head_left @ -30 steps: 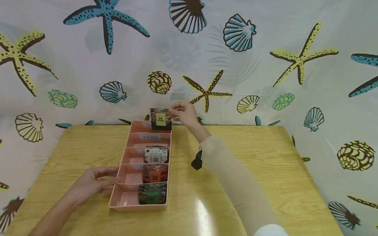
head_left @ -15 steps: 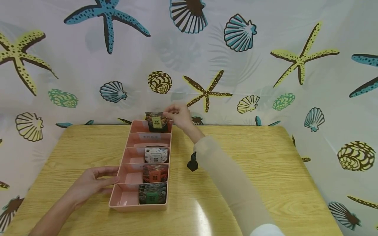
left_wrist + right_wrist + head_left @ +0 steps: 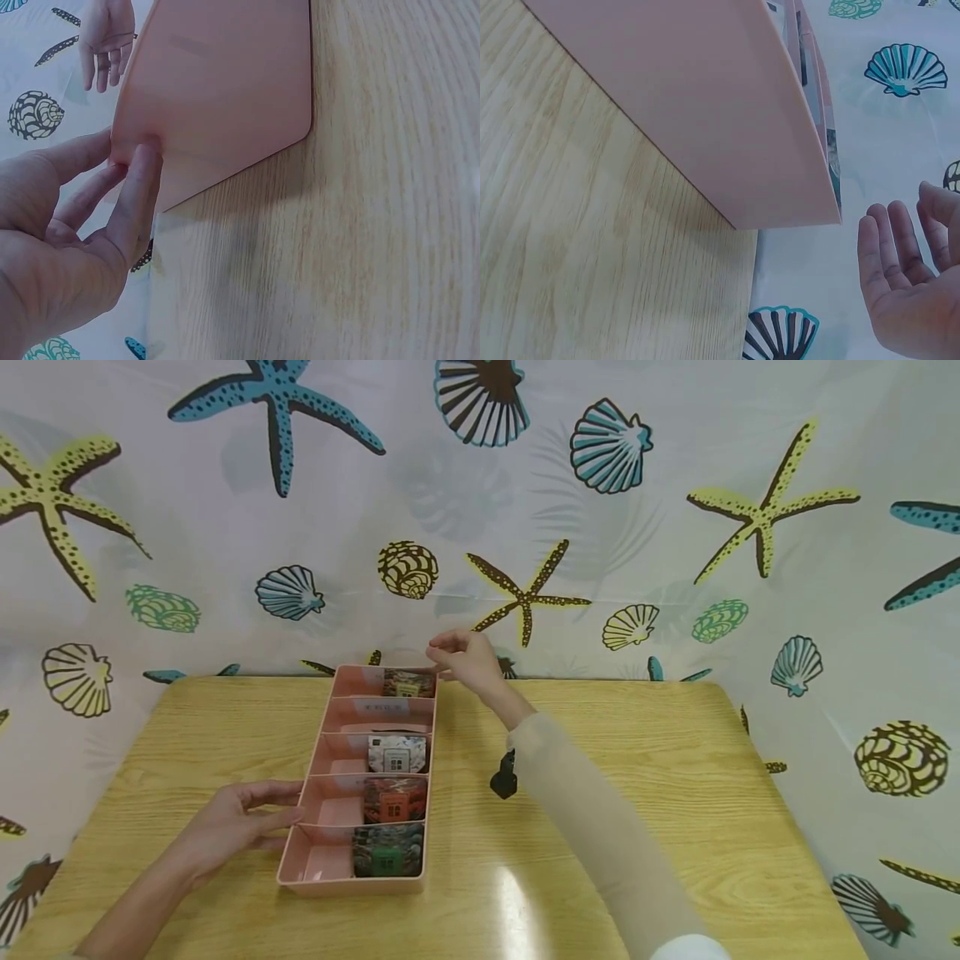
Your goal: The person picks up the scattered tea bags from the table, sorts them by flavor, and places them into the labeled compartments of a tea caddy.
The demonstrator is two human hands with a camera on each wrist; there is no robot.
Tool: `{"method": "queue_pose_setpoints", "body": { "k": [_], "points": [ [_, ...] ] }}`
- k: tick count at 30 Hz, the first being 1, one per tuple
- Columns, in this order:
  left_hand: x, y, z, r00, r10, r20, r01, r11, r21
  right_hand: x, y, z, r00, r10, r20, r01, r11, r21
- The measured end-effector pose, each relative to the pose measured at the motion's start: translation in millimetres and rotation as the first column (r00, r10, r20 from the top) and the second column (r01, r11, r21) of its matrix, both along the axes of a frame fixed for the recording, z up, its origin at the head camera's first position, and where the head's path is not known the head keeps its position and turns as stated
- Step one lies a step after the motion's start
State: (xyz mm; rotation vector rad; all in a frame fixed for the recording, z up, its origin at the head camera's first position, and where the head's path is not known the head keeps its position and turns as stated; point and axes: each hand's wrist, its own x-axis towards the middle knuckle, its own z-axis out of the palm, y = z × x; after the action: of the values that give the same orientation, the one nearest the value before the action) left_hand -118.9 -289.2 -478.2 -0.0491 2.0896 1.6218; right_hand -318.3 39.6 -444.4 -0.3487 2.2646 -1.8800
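A long pink divided box (image 3: 352, 887) lies on the wooden table. My left hand (image 3: 228, 827) grips its left rim, seen close up in the left wrist view with fingers (image 3: 139, 187) and thumb at the box edge. The back compartment holds a dark sachet with a yellow label (image 3: 408, 685), mostly sunk behind the divider. Off the box's back right corner, my right hand (image 3: 471, 664) hovers with relaxed fingers and nothing in them. Toward the front, single compartments hold a white sachet (image 3: 397, 754), a red-labelled sachet (image 3: 395, 800) and a green-labelled sachet (image 3: 387, 852).
A paper label (image 3: 382, 707) with writing sits in the second compartment from the back. The wooden table (image 3: 637, 760) extends on both sides. Right behind it hangs a curtain (image 3: 480, 527) printed with shells and starfish. A small black object (image 3: 504, 777) shows beneath the right wrist.
The yellow-labelled sachet went down from above the box into the back compartment. My right hand let it go and moved slightly right, off the box. The left hand stayed put.
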Motion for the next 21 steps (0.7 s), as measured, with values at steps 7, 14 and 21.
{"method": "queue_pose_setpoints", "body": {
  "k": [7, 14, 21],
  "points": [
    [-0.6, 1.7, 4.9, 0.999, -0.01, -0.044, 0.008, 0.999, -0.031, 7.5, 23, 1.2, 0.997, -0.009, -0.076, 0.011, 1.0, 0.025],
    [-1.4, 6.8, 12.8, 0.981, 0.018, -0.194, -0.048, 0.987, -0.156, 23.8, 47, -1.9, 0.984, -0.017, -0.178, 0.032, 0.996, 0.083],
    [2.0, 14.2, 22.7, 0.938, -0.017, -0.348, -0.123, 0.918, -0.377, 51.8, 74, 2.5, 0.965, -0.037, -0.258, 0.088, 0.978, 0.188]
  ]
}}
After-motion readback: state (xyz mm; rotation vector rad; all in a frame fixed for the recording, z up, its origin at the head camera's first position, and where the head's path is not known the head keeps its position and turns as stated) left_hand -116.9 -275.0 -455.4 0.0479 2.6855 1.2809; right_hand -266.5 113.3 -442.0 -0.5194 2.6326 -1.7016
